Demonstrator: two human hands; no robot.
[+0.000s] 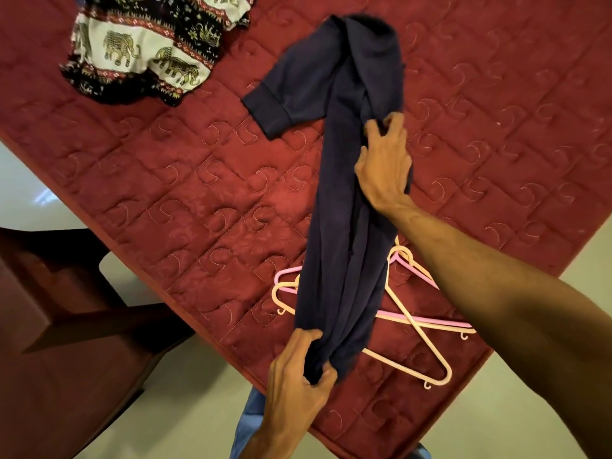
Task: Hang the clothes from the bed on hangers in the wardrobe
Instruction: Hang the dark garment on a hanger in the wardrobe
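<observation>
1. Navy garment [344,193]: bunched lengthwise over the red quilted bed [198,200]; left hand [298,376] grips its near end, right hand [385,164] pinches the middle.
2. Pink and cream hangers [417,323]: lying partly beneath it.
3. Elephant-print garment [139,51]: far corner, apart.

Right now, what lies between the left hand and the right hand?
In the head view, the navy garment stretches from the left hand to the right hand, both gripping it; plastic hangers lie under it on the bed.
</observation>
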